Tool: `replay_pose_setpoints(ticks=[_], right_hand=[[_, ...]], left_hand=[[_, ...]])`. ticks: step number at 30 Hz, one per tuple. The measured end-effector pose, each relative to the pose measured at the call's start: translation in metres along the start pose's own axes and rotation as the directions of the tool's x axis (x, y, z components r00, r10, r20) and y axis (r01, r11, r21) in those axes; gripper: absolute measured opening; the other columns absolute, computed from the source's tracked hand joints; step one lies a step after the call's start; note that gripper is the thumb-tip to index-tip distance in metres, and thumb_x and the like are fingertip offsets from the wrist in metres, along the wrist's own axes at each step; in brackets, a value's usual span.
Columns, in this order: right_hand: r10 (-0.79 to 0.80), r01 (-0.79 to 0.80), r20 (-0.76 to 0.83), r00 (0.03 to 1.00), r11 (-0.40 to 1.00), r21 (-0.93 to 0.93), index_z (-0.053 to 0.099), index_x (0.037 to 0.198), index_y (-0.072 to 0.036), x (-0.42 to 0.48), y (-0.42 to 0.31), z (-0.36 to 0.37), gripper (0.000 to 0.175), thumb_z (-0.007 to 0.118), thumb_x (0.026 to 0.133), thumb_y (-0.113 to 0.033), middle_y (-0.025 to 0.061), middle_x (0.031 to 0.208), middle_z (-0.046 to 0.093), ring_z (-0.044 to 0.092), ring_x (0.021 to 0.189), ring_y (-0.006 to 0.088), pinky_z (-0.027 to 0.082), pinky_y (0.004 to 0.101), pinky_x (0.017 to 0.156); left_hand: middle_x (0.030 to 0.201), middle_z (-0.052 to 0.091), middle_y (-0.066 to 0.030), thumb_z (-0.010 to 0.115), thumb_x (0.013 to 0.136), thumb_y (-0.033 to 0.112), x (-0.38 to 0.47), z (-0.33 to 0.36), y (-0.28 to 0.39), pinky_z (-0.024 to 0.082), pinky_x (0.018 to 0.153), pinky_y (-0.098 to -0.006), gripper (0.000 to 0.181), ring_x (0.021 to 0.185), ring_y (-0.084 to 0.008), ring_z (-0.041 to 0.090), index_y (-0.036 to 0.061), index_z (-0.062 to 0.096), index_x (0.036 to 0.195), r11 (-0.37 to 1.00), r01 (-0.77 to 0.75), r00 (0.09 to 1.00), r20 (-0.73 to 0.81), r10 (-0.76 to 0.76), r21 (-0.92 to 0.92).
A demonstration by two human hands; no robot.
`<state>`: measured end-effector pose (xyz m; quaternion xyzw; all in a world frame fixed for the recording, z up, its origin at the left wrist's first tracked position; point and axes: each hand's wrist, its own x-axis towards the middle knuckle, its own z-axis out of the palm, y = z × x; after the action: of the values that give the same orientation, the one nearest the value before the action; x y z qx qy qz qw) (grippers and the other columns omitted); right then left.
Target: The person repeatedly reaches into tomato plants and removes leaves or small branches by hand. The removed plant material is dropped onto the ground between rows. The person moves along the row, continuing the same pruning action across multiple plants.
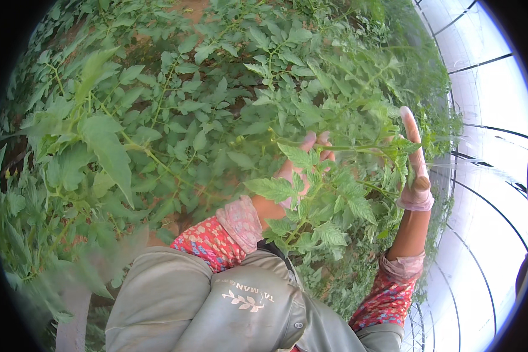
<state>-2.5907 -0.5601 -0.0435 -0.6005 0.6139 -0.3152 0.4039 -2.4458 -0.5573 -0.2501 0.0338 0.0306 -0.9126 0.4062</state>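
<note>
A tomato plant's stem (356,148) runs roughly sideways across the view before me, with toothed green leaves (334,233) hanging below it. My left hand (300,174), in a thin pale glove, has its fingers curled around the stem; leaves cover part of the palm. At the stem's leafy tip is my right hand (416,160), gloved the same way. One of its fingers extends upward, while foliage hides the other fingers, so its grip cannot be made out. Both forearms wear red flowered sleeves (215,242).
Dense tomato foliage (193,97) surrounds me, with a large blurred shoot (105,145) close on the left. Bent dark ribs (488,204) carry the pale greenhouse film (479,246) at right. My grey-green apron (246,308) fills the lower middle. A pale post-like strip (72,321) stands lower left.
</note>
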Motion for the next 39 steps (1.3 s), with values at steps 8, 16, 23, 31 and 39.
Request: replay_pose_setpoints(ticks=[8,16,23,31,39], right_hand=[[-0.011,-0.059,-0.188,0.982,0.931,-0.361,0.059,0.131,-0.006,0.028,-0.045,-0.004,0.048,0.053,0.097,-0.04,0.0085,0.109,0.066,0.061,0.098,0.0148,0.043,0.0313,0.094],[0.415,-0.39,-0.022,0.91,0.834,-0.391,0.064,0.111,0.003,0.035,-0.073,-0.037,0.064,0.038,0.1,-0.054,0.0154,0.098,0.072,0.065,0.103,0.0257,0.039,0.0382,0.106],[0.316,-0.161,0.169,0.934,0.792,-0.589,0.068,0.111,0.001,0.03,-0.12,0.014,0.067,0.033,0.101,-0.055,0.012,0.088,0.073,0.064,0.097,0.0206,0.035,0.0365,0.108],[0.351,-0.257,0.052,0.935,0.771,-0.583,0.065,0.119,-0.001,0.003,-0.125,0.053,0.051,0.045,0.102,-0.045,0.0109,0.088,0.072,0.065,0.085,0.0166,0.048,0.0308,0.084],[0.428,-0.398,0.018,0.904,0.854,-0.335,0.059,0.124,0.004,-0.014,-0.099,0.054,0.057,0.043,0.102,-0.046,0.0157,0.106,0.068,0.068,0.094,0.0216,0.05,0.0313,0.085]], left_hand=[[0.104,0.055,0.0014,0.048,0.099,0.046,0.005,-0.018,0.006,0.04,0.076,-0.027,0.031,0.096,-0.0128,0.056,0.0166,0.058,0.104,0.999,0.045,0.991,0.124,-0.046,0.015],[0.087,0.059,-0.0006,0.06,0.096,0.037,0.003,0.0,0.011,0.044,0.061,-0.027,0.027,0.078,-0.0126,0.06,0.0099,0.059,0.099,0.995,0.101,0.995,0.02,-0.101,-0.003],[0.083,0.064,-0.003,0.061,0.095,0.041,0.008,-0.005,0.014,0.046,0.057,-0.0252,0.036,0.064,-0.0098,0.056,0.006,0.065,0.103,0.95,0.154,0.982,-0.146,-0.118,0.272],[0.085,0.066,-0.0052,0.059,0.096,0.037,0.024,0.014,-0.003,0.051,0.062,-0.0253,0.036,0.068,-0.0106,0.06,0.0024,0.062,0.106,0.975,0.118,0.956,-0.286,-0.06,0.187],[0.095,0.065,-0.0145,0.062,0.096,0.017,0.06,0.037,0.009,0.062,0.078,-0.0365,0.02,0.082,-0.0236,0.069,-0.0016,0.055,0.099,0.961,-0.022,0.941,-0.331,-0.074,-0.277]])
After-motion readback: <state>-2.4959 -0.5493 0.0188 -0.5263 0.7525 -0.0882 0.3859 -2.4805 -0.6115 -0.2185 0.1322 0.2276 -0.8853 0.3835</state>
